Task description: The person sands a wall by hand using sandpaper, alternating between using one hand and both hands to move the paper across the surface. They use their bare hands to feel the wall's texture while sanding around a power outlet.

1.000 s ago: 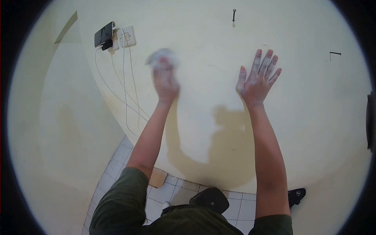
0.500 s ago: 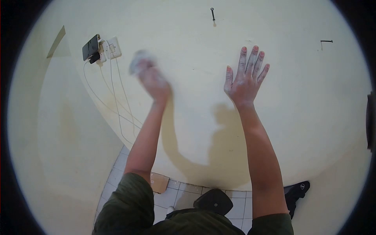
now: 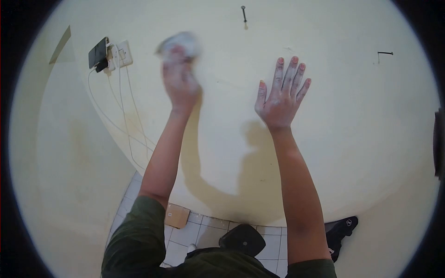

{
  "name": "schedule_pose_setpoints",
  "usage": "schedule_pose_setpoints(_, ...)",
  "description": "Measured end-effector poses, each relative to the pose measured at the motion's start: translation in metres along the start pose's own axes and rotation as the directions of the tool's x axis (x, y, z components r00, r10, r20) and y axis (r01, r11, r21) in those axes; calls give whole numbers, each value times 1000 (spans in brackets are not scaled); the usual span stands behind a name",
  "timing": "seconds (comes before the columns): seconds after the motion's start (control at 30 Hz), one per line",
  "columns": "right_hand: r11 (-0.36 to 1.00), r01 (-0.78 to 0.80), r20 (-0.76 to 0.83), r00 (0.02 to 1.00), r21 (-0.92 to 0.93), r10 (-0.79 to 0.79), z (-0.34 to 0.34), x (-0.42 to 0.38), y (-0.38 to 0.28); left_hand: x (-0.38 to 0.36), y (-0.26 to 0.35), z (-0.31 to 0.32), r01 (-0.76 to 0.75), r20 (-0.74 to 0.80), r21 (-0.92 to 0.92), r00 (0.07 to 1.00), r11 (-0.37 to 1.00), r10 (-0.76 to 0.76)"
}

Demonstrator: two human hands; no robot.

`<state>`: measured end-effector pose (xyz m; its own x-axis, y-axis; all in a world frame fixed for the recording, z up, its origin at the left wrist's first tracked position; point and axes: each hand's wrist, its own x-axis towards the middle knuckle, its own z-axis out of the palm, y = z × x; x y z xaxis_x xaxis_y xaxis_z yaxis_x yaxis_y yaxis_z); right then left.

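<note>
Left hand (image 3: 181,85) closes on a grey-white wad (image 3: 189,42) at the wall (image 3: 352,120), right hand (image 3: 280,103) spread wide

The wad sits at the fingertips of the left hand, up against the wall (blur hides just what it is made of). The right hand holds nothing; its palm lies flat on the wall, fingers fanned upward and dusted with white powder, well apart from the left.

To the left of the left hand are a phone (image 3: 98,52) and a white switch plate (image 3: 125,52), with pale cables (image 3: 124,111) hanging below them. Above the hands, between the two, a nail (image 3: 244,15) sticks out; another nail (image 3: 385,53) is to the right of the right hand, slightly higher than its fingertips. Far below the left hand, a brown cardboard piece (image 3: 177,216) lies on the tiled floor (image 3: 180,236).
</note>
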<state>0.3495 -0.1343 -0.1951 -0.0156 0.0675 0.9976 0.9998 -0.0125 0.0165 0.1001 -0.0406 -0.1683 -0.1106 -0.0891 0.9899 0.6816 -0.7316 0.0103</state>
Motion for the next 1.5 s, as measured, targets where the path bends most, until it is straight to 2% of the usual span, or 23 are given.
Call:
schedule_pose_setpoints(0.03,1000,-2,-5,1000,2,2,1,-1,0,7,-5,6,160,-176,-60,970,985,-168)
schedule_pose_setpoints(0.13,1000,-8,0,1000,0,8,1,-4,-1,11,15,-3,191,-16,350,980,917,-198)
schedule_pose_setpoints(0.17,1000,-4,1,1000,-2,4,0,-2,-1,5,23,6,6,-10,467,1000,884,-1)
schedule_pose_setpoints(0.27,1000,-10,10,1000,6,10,-2,-2,-2,3,42,5,-289,205,49,940,956,274)
schedule_pose_setpoints(0.3,1000,-11,8,1000,5,11,-1,-2,-1,4,36,6,-290,299,-37,910,956,287)
schedule_pose_setpoints(0.4,1000,-16,7,1000,8,16,0,-4,-1,4,37,25,-44,71,-172,996,984,57)
schedule_pose_setpoints(0.5,1000,-21,4,1000,12,21,0,-3,-1,5,66,31,-66,82,64,995,996,61)
schedule_pose_setpoints(0.6,1000,-12,13,1000,19,12,-2,-4,-2,13,73,26,-264,306,52,923,963,236)
schedule_pose_setpoints(0.63,1000,-8,15,1000,15,7,-3,-4,-2,21,55,31,-167,210,-43,962,985,173)
schedule_pose_setpoints(0.73,1000,-7,7,1000,8,7,-2,-3,-1,47,26,33,-23,-25,77,999,997,25)
schedule_pose_setpoints(0.77,1000,-6,7,1000,10,6,-2,-3,-2,45,29,37,-51,-8,149,999,988,52)
schedule_pose_setpoints(0.87,1000,-7,-1,1000,22,7,-2,-4,-2,32,48,19,-423,358,16,848,906,390)
schedule_pose_setpoints(0.9,1000,-3,7,1000,16,3,-2,-5,-3,34,44,17,-411,368,20,851,912,375)
schedule_pose_setpoints(1.0,1000,-7,11,1000,0,7,-1,-5,-2,40,27,27,11,10,10,1000,1000,-11)
schedule_pose_setpoints(1.03,1000,-10,8,1000,4,10,-1,-5,-2,38,28,30,23,-30,88,999,996,-21)
schedule_pose_setpoints(1.07,1000,-9,6,1000,9,9,-1,-5,-3,29,32,28,-172,188,86,970,981,153)
schedule_pose_setpoints(1.13,1000,-20,-3,1000,22,20,0,-6,-4,16,47,15,-506,562,-36,702,862,436)
schedule_pose_setpoints(1.23,999,-10,12,1000,33,9,-1,-9,-4,14,41,19,-174,189,21,968,985,167)
schedule_pose_setpoints(1.27,999,-11,5,1000,33,10,-1,-7,-3,19,36,27,-74,44,-1,996,997,74)
schedule_pose_setpoints(1.3,1000,-10,-17,1000,22,11,1,-1,-1,13,29,35,119,-113,-116,985,986,-132)
schedule_pose_setpoints(1.37,1000,-12,-10,1000,14,12,0,-7,-4,5,55,34,-42,107,0,993,999,42)
schedule_pose_setpoints(1.43,999,-29,13,999,20,29,-1,-8,-6,-7,74,20,-255,378,-21,893,967,244)
schedule_pose_setpoints(1.5,1000,-25,21,999,12,25,-2,-7,-3,0,65,25,-75,209,-34,975,997,80)
